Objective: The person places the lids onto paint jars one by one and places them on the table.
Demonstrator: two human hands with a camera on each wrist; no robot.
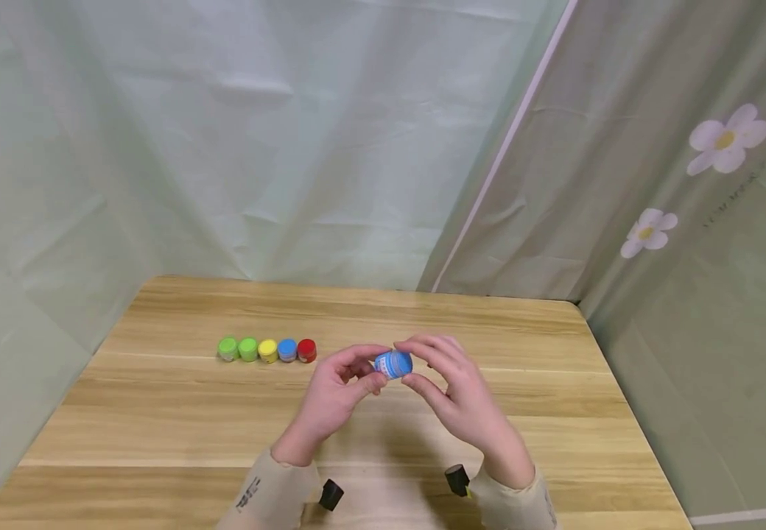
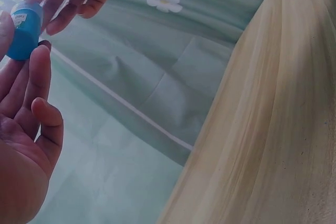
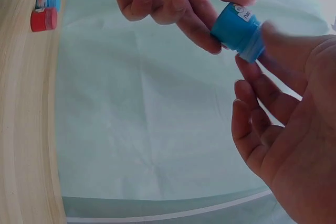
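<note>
Both hands hold a small blue jar (image 1: pixel 393 364) tilted above the table. My left hand (image 1: pixel 333 390) pinches its labelled body between thumb and fingers. On the other end, my right hand (image 1: pixel 465 390) has thumb and fingertips around the blue lid. In the right wrist view the jar (image 3: pixel 233 27) shows a white label on its body, with the lid end toward the right hand (image 3: pixel 294 103). Seen from the left wrist, the jar (image 2: pixel 23 38) sits at the upper left, partly covered by the left thumb.
A row of small lidded jars stands on the wooden table (image 1: pixel 177 412), left of the hands: two green (image 1: pixel 227 348), one yellow (image 1: pixel 268 350), one blue (image 1: pixel 287 350) and one red (image 1: pixel 306 350). Pale curtains (image 1: pixel 277 147) hang behind and beside the table.
</note>
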